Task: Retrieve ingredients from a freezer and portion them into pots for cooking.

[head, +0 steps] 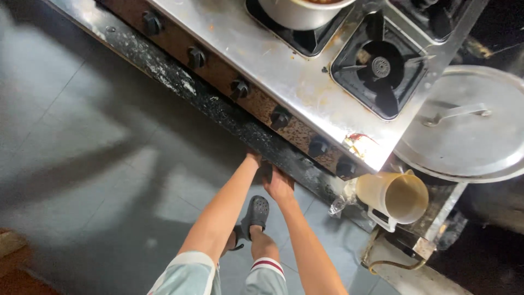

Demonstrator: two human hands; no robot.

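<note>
Steel stove (284, 71) ledge above both hands (278, 186); grip state hidden, cannot tell.

Both hands, left hand (253, 159) and right hand (278, 184), reaching under the front edge of a steel gas stove (284, 71) beneath its black knobs (280, 117), near a cream plastic jug (394, 198) and a big metal lid (464, 125).

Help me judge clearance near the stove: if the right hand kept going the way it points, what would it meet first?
The right hand already reaches the dark front ledge under the stove's knobs. Going on, it would likely meet that ledge first, though depth is unclear.
</note>
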